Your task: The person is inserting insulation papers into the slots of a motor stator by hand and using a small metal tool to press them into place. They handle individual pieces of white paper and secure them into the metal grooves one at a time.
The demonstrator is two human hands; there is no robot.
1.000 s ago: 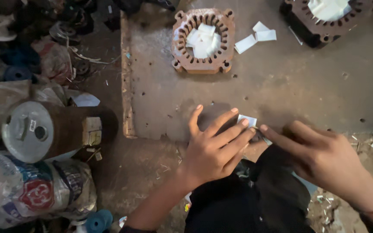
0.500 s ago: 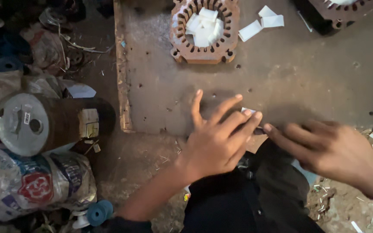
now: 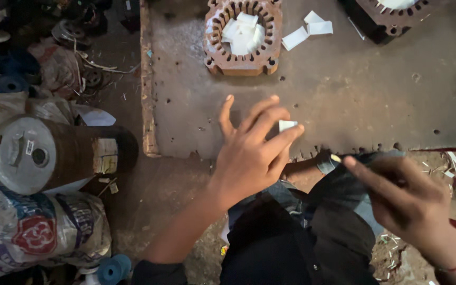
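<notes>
My left hand (image 3: 252,150) is raised over the near edge of a worn metal work plate (image 3: 354,100), with a small white paper slip (image 3: 286,125) pinched at its fingertips. My right hand (image 3: 405,198) hovers lower right, off the plate's edge, fingers extended and apart with nothing seen in it. A rusty round motor stator (image 3: 243,37) stands at the plate's far side, with several white paper slips tucked in its bore. Two loose white slips (image 3: 307,32) lie on the plate just right of it.
A second stator (image 3: 397,16) sits at the top right. A brown cylindrical motor body (image 3: 43,155) lies left of the plate, above a printed plastic sack (image 3: 38,235). Spools, wire and scrap crowd the top left. Paper trimmings litter the floor at the right.
My left hand has lifted and spread its fingers while keeping the slip. My right hand has drawn back from the slip to the lower right. The view has shifted down.
</notes>
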